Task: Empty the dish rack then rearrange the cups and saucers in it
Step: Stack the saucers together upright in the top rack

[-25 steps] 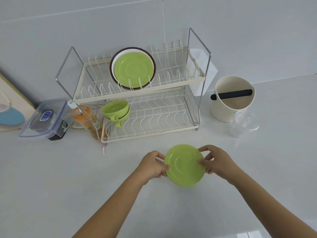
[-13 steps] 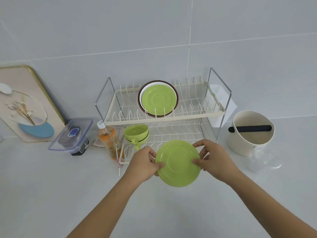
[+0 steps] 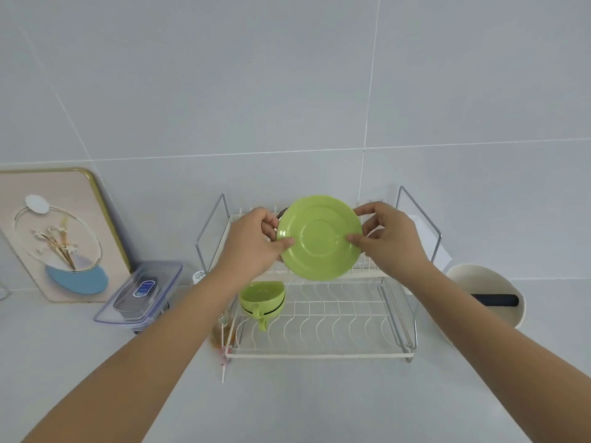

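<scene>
Holding, head view, item one: a green saucer (image 3: 319, 238), upright and facing me, raised in front of the upper tier of the dish rack (image 3: 396, 321). My left hand (image 3: 252, 243) pinches its left rim, thumb on the near face and fingers curled behind. My right hand (image 3: 388, 239) pinches the right rim the same way, thumb on the face, fingers behind the edge. The saucer hides most of the upper tier; a dark rim of another dish shows just past its left edge, too covered to identify.

Item two: green cups (image 3: 263, 298), nested on their sides at the left end of the rack's lower tier, one handle pointing down. The remaining wire slots of that tier run off to the right.

Item three: a clear lidded container (image 3: 140, 292) on the counter (image 3: 303, 404), left of the rack.

Item four: a framed picture (image 3: 59, 235) leaning on the tiled wall behind the container.

Item five: a cream tub (image 3: 489, 302) with a dark bar across its mouth, right of the rack.

Item six: a bottle (image 3: 224, 330), mostly hidden behind my left forearm, touching or just beside the rack's left end.
</scene>
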